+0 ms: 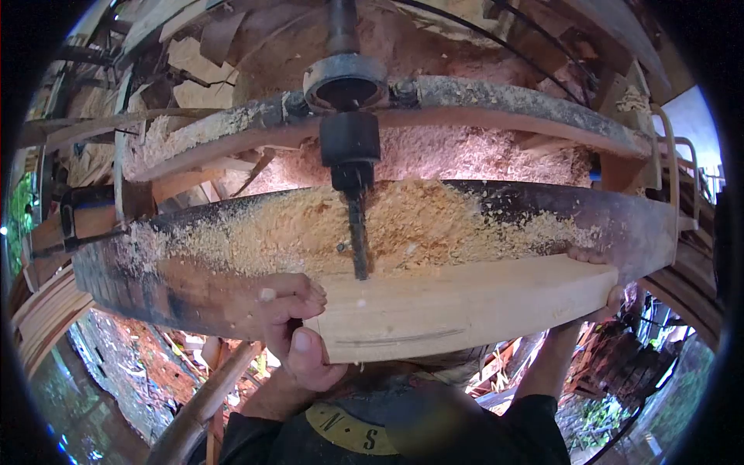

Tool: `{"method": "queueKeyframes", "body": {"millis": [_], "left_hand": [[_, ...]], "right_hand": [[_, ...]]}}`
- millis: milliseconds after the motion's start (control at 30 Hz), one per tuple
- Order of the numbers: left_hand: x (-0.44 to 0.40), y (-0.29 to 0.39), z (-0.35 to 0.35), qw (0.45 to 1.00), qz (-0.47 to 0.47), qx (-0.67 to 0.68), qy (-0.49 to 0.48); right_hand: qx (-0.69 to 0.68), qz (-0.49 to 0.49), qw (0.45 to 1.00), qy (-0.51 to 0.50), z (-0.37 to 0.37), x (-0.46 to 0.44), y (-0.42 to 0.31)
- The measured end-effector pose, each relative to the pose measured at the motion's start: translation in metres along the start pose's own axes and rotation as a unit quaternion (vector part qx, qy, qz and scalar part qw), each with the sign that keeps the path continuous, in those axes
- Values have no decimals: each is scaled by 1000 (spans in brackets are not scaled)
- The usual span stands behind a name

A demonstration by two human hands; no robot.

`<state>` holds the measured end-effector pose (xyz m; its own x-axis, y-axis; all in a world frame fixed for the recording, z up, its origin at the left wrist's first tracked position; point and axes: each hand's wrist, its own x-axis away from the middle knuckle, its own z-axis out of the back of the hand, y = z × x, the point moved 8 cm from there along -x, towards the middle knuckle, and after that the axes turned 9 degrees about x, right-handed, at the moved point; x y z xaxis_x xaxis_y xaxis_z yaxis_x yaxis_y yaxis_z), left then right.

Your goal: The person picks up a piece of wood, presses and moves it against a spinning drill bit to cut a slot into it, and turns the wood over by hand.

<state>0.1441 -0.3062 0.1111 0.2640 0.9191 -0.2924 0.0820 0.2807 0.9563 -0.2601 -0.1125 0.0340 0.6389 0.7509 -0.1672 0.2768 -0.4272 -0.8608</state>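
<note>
A pale wooden board [465, 306] lies on the dark work table [194, 291] along its near edge. My left hand [298, 329] grips the board's left end, with the thumb at the near side and the fingers curled on top. At the right end my right hand [601, 283] holds the board, its fingers on the far edge and part of it hidden by the wood. A dark drill chuck [350, 139] hangs above, and its long bit [359, 236] reaches down to the board's far edge, near my left hand. Whether the bit touches the wood is unclear.
Wood shavings [411, 225] are heaped behind the board and around the bit. A dusty beam [504, 105] crosses behind the table. A metal clamp [70, 221] is at the left, bent metal bars [670, 155] at the right. A wooden pole [205, 403] stands below left.
</note>
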Motion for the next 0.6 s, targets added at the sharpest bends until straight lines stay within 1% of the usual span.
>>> {"method": "queueKeyframes", "body": {"millis": [67,167,267,367,467,567,600], "left_hand": [[-2,4,-2,999,-7,-33,10],[19,6,-3,994,-70,36,73],[22,16,-1,985,-78,3,154],[24,17,-6,984,-94,19,153],[20,19,-8,978,-134,56,147],[15,19,-10,983,-131,24,125],[14,18,-10,981,-132,27,136]], "right_hand": [[12,0,1000,-4,1,1,-2],[21,1,1000,-7,-1,3,-3],[28,3,1000,-9,0,2,-4],[35,4,999,-11,0,3,-6],[38,3,999,-10,2,4,-7],[43,2,999,-9,3,4,-7],[44,3,999,-7,4,4,-6]]}}
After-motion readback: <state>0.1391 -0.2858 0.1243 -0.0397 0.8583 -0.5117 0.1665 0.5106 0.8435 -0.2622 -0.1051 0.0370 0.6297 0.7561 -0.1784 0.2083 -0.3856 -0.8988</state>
